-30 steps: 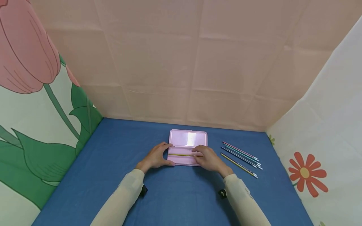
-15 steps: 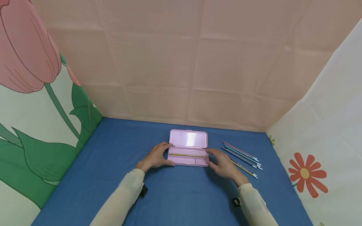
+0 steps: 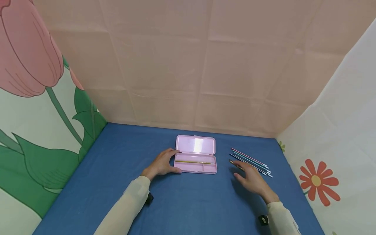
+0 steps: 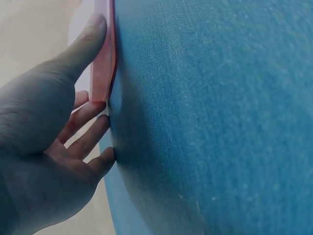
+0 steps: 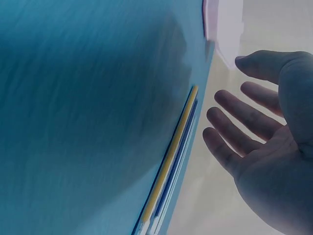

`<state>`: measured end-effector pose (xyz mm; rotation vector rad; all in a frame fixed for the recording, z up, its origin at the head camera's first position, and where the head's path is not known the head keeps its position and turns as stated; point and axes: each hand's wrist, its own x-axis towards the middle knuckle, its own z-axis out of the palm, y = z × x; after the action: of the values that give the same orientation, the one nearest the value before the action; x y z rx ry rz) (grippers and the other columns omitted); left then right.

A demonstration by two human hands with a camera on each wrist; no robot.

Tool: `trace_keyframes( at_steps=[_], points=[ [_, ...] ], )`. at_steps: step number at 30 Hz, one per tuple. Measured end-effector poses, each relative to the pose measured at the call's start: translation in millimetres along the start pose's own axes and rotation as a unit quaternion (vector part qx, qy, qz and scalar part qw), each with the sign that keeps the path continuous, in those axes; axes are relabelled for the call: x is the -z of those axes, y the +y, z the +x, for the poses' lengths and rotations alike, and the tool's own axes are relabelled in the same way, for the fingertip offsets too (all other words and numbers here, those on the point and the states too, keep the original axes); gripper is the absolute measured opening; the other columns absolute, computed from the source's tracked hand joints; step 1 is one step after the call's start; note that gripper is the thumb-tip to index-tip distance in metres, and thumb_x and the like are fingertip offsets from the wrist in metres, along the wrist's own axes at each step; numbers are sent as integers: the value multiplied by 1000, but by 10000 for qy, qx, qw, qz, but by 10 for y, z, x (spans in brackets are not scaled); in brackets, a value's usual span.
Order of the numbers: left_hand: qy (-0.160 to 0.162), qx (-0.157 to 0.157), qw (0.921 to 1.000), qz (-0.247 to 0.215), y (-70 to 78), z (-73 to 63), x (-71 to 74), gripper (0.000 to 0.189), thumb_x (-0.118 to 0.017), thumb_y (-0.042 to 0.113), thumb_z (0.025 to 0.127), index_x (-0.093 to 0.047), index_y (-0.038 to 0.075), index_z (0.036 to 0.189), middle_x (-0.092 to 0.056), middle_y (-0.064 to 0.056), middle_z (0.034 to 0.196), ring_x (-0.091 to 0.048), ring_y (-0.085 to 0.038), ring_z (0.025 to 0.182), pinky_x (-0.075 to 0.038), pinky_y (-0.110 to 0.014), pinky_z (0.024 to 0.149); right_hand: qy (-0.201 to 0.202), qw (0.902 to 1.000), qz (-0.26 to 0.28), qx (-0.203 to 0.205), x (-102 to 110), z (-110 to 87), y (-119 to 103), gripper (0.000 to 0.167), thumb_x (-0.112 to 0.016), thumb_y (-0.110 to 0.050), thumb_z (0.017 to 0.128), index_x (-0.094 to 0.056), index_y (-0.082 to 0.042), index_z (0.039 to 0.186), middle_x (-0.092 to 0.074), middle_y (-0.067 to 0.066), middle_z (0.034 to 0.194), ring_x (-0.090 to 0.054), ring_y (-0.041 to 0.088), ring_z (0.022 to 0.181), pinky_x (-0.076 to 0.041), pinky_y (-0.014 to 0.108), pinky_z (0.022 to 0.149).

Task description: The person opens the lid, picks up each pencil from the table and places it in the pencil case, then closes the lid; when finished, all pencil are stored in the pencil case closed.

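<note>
A pink pencil case (image 3: pixel 191 167) lies with its lid (image 3: pixel 186 142) swung back on the blue cloth. One yellow pencil (image 3: pixel 191 162) is lying lengthwise in its tray. My left hand (image 3: pixel 161 164) holds the case's left end, thumb (image 4: pixel 90 41) at the near edge and index finger toward the hinge side. To the right, my right hand (image 3: pixel 252 179) hovers over the pencils with its fingers apart and nothing in them. Beneath it is a yellowish pencil (image 5: pixel 171 154), partly hidden by the hand in the head view. Several blue, teal and pink pencils (image 3: pixel 249 158) lie beside it.
The blue cloth (image 3: pixel 182 205) covers the table. A beige backdrop (image 3: pixel 188 81) rises along the far edge. Printed cloths with a tulip (image 3: pixel 26 52) on the left and a red flower (image 3: pixel 316 180) on the right flank the table.
My right hand has left the inside of the pencil case, passed its right end, and moved right over the loose pencils. The yellow pencil stays in the case; my left hand has kept its place.
</note>
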<state>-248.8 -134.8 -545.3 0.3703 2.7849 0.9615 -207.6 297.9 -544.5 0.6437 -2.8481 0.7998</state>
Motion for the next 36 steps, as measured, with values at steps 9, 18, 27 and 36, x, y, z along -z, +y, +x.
trace_keyframes(
  at_steps=[9,18,27,36],
  points=[
    [-24,71,10000,14,-18,-10,-9,94,-102,41,85,-58,17,165,-63,-13,155,-59,-37,146,-50,-65,125,161,9997,-135,-104,101,-203,201,47,-81,-3,102,-69,3,146,-79,21,137,-76,43,125,-60,66,102],
    [-10,75,10000,-12,-8,-4,-10,95,-102,41,86,-57,17,166,-62,-13,158,-57,-38,149,-48,-65,127,8,9991,-108,-417,209,-264,268,45,-81,-3,102,-69,4,145,-79,20,136,-78,40,123,-60,66,104],
    [22,37,10000,21,-13,2,-16,95,-102,42,85,-58,17,165,-64,-12,154,-59,-36,146,-50,-63,126,-34,9981,-146,-602,225,-284,287,45,-82,-5,101,-70,4,144,-80,21,135,-78,41,121,-61,65,103],
    [34,-8,10000,25,-5,-5,-10,94,-102,41,85,-59,16,164,-65,-12,152,-61,-36,143,-50,-62,125,-151,9976,-144,-654,179,-306,365,43,-80,-6,103,-70,5,143,-79,23,135,-78,43,124,-61,65,103]
  ],
)
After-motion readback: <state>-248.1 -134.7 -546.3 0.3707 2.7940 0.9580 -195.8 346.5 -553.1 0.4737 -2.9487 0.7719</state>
